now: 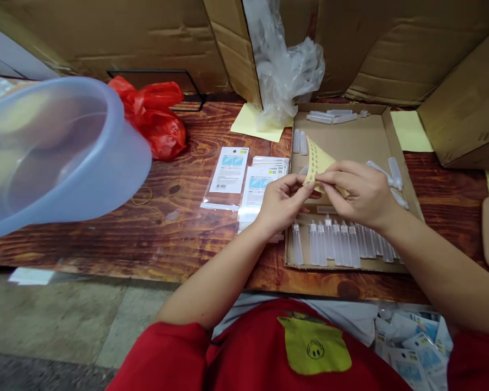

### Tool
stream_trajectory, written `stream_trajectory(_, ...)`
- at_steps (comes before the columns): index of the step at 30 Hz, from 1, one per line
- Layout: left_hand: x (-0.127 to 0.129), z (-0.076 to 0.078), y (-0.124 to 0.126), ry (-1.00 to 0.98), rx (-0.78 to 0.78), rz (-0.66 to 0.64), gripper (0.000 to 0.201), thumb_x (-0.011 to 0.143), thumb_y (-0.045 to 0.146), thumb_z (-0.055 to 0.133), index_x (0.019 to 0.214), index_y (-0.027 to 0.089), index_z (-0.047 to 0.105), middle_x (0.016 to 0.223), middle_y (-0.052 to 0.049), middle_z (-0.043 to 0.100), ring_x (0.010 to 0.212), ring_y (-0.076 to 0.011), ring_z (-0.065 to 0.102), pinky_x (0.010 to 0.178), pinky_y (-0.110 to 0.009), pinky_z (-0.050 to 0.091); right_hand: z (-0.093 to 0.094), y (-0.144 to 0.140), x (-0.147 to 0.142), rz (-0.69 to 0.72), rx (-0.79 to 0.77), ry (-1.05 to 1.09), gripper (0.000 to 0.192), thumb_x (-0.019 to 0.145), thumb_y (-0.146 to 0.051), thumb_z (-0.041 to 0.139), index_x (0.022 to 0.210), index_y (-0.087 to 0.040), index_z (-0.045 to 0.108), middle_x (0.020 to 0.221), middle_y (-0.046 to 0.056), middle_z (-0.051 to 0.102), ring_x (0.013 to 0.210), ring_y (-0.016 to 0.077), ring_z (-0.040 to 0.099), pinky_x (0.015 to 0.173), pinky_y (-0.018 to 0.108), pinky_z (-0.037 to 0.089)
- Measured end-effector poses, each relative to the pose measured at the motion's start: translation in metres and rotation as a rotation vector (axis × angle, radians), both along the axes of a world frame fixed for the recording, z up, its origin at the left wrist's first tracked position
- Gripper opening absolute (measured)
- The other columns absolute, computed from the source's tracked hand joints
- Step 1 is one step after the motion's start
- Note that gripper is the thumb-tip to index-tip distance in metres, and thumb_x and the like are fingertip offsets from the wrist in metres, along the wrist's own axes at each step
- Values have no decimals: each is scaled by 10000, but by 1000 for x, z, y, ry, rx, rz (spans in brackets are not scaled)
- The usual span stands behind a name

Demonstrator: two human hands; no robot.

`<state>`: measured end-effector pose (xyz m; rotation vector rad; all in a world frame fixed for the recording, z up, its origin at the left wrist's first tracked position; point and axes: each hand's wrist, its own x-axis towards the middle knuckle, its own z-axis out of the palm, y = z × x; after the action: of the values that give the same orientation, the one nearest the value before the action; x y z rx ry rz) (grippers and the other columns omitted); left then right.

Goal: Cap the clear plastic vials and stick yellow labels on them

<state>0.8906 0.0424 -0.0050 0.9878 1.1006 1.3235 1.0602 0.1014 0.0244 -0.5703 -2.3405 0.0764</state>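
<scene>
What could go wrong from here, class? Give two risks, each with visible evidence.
1. The printed yellow sheet is curled between the left hand and right hand, so it might crease or tear.
2. The right forearm crosses above the row of clear tubes, so it could knock some askew.

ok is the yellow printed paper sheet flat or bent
Bent: the yellow printed paper sheet curves visibly between the left hand and right hand, both pinching it.
</scene>
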Motion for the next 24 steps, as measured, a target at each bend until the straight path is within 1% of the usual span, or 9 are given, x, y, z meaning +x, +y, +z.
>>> stream_trajectory(4,0,-2,-2,44,48,-3,324,797,462,765,884,155,708,812,-65,755,797,-197,755,461,-174,513,7,-3,2,-43,4,-98,197,924,-201,568,939,-223,763,884,62,741,799,187,685,697,328,562)
stream_trajectory(9,4,-2,-5,61,86,17,275,831,429,737,865,158,707,801,-47,734,744,-167,727,491,-185,519,7,-4,0,-21,58,-149,200,928,-185,545,927,-180,745,852,83,720,793,201,660,712,344,548)
stream_trajectory(12,4,-3,-5,96,108,56,249,842,407,728,856,160,712,779,-28,713,707,-141,688,517,-191,512,6,-2,-2,-15,73,-168,194,922,-192,548,890,-186,740,844,85,709,787,208,648,715,360,544)
stream_trajectory(16,3,-4,-4,141,109,77,222,849,384,729,837,162,716,789,-20,712,734,-129,669,595,-202,519,3,1,-3,-13,60,-128,179,922,-221,563,874,-208,735,827,70,707,770,209,645,722,375,547)
stream_trajectory(20,2,-4,-4,115,104,63,183,854,350,732,844,167,725,828,-28,734,775,-141,692,660,-231,545,4,1,-4,-38,4,-84,164,927,-241,580,872,-255,734,859,49,736,782,207,677,730,378,564)
stream_trajectory(22,2,-4,-4,93,95,45,180,852,347,737,854,167,727,837,-34,741,787,-152,710,642,-232,550,4,0,-4,-44,-37,-63,166,929,-240,587,849,-266,730,863,45,744,792,207,692,728,376,572)
stream_trajectory(24,2,-3,-4,62,83,18,191,851,352,740,867,162,726,837,-42,749,791,-164,727,594,-219,543,5,-1,-4,-34,-71,-14,153,920,-220,605,836,-249,730,844,52,744,778,201,698,704,361,576)
